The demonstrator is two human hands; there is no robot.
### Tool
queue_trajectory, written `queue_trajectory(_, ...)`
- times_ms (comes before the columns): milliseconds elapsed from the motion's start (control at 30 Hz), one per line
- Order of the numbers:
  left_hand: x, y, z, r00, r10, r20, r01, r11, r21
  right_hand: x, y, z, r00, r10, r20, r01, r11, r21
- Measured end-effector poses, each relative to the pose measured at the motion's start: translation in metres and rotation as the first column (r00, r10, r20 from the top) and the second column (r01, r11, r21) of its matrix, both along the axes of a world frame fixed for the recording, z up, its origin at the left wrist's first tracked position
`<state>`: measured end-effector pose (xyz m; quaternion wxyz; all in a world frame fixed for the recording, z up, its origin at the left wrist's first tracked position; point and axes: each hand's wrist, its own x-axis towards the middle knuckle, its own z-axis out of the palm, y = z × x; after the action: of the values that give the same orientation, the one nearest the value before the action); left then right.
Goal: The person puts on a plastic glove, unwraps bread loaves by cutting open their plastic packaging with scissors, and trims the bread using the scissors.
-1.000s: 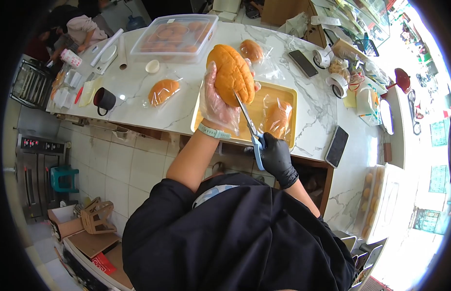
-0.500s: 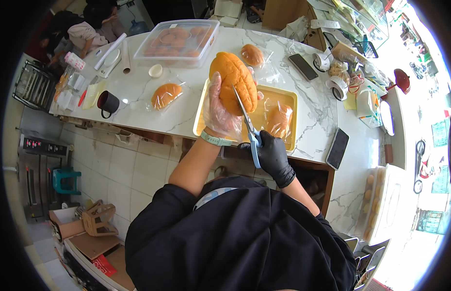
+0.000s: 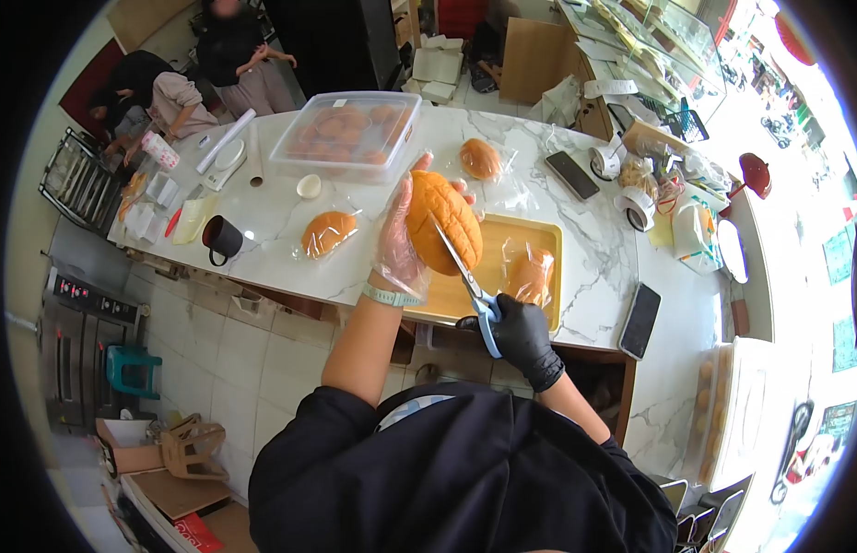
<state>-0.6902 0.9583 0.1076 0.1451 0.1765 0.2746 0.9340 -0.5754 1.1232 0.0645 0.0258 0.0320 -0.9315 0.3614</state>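
Observation:
My left hand [image 3: 397, 241], in a clear plastic glove, cradles a large golden bun [image 3: 438, 207] with a creased, scored top. In my black-gloved right hand [image 3: 523, 336] is a pair of scissors [image 3: 487, 318] with light blue handles. Their blades lie against the bun's top; whether the tips go into it, I cannot tell. Beneath the bun is a yellow tray [image 3: 557, 276], where a bagged bun [image 3: 531, 275] rests. Two more bagged buns, one to the left [image 3: 328, 233] and one behind [image 3: 480, 158], are on the marble-patterned table [image 3: 590, 244].
A lidded clear box [image 3: 346, 129] of buns stands at the back. Left are a dark mug [image 3: 223, 240] and a small white cup [image 3: 309, 186]. Phones [image 3: 640, 321] [image 3: 572, 175] lie on the right. Behind the table, two people [image 3: 235, 55] [image 3: 175, 97] are present.
The camera view has tilted up, so the table sits lower in it and more of the people behind shows. The bun has turned slightly in my left hand; the scissors stay against it.

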Motion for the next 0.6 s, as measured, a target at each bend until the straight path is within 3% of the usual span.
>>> queue_trajectory(333, 0.003, 0.001, -0.009, 0.997, 0.011, -0.072, -0.014, 0.999, -0.047, -0.010, -0.004, 0.012, 0.998, 0.013, 0.063, -0.013, 1.000, 0.003)
queue_trajectory(600, 0.003, -0.004, -0.012, 0.983, 0.063, -0.171, -0.078, 0.993, -0.086, -0.014, -0.013, 0.001, 0.999, 0.030, -0.043, -0.033, 0.998, -0.059)
